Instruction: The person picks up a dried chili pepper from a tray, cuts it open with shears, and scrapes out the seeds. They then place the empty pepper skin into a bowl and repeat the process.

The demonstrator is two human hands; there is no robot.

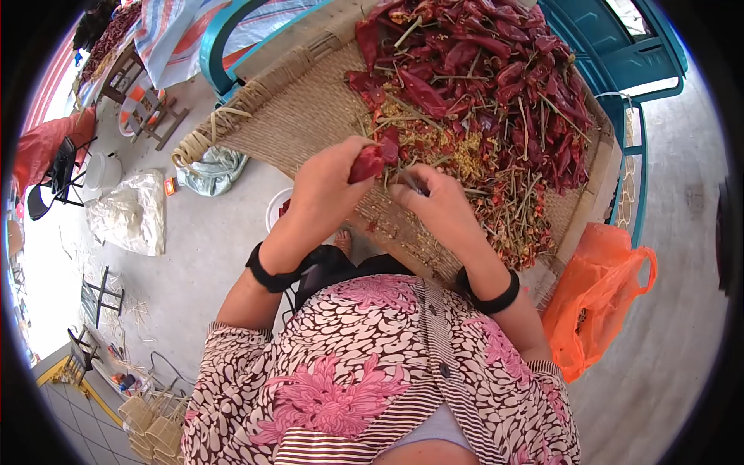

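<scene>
Wrapped around a dried red chili pepper [367, 163], my left hand [327, 184] is closed above the near edge of a woven tray [298, 105]. Close beside it, my right hand [443, 208] pinches its fingers by the pepper's stem end. Something small and dark shows between those fingers, too hidden to name. A big heap of dried red chilies [496, 74] covers the far right of the tray. Yellow seeds [465, 155] and cut stems with red scraps [511, 221] lie nearer to my right hand.
An orange plastic bag [593, 291] hangs at the tray's right corner. A white bowl [273, 211] with red pieces sits below my left forearm. Teal chairs [612, 58] stand behind the tray. Plastic bags [132, 213] and a small stool [147, 105] are on the floor to the left.
</scene>
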